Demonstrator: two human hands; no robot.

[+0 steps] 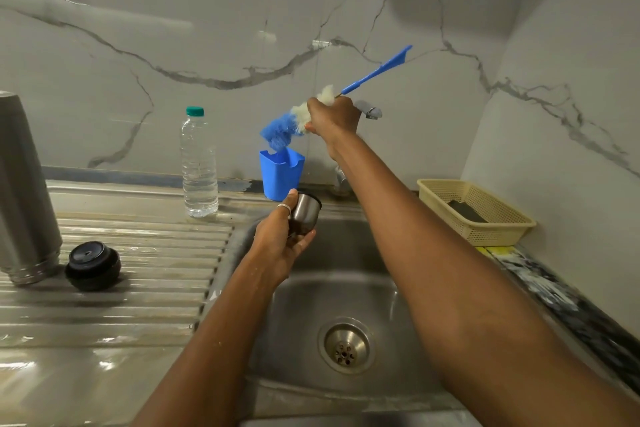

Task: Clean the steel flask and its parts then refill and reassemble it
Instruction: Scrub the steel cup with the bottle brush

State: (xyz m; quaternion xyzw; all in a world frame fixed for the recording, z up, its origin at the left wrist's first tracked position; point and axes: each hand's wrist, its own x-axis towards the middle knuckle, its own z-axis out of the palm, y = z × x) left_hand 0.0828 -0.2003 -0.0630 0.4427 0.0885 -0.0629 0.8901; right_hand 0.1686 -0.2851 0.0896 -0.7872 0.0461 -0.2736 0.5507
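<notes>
A single wide-angle, head-worn view looks forward and down from close above the stainless steel sink basin (pixel 346 270), facing the grey-veined white marble wall (pixel 207 28).

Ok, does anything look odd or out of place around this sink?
The right hand grips the bottle brush by its bristles, not its blue handle. The steel flask stands upside down, threaded end on the draining board, likely to drain. No spill or damage shows.

A cream basket (pixel 502 227) holding a dark pad (pixel 465 211) sits beside the sink (pixel 311 302).
</notes>
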